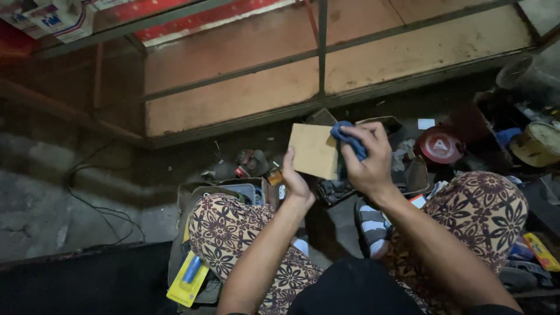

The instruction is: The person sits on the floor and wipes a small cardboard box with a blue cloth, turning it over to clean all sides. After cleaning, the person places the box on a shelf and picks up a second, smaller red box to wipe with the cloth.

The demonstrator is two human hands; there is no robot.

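My left hand (pixel 296 179) holds a small tan rectangular panel (pixel 312 150) by its lower left edge, upright in front of me. My right hand (pixel 368 156) grips a crumpled blue cloth (pixel 349 139) and presses it against the panel's right edge. Both hands are raised above my knees, which are covered in dark floral patterned fabric (pixel 224 230). A striped sandal (pixel 373 224) shows between my legs.
A large wooden board with a metal frame (pixel 319 58) leans ahead. A toolbox with clutter (pixel 245 189) lies by my left knee, a yellow packaged tool (pixel 188 280) below it. A round red lid (pixel 441 146) and cans (pixel 539 143) sit on the right. A black cable (pixel 96 204) crosses the concrete floor.
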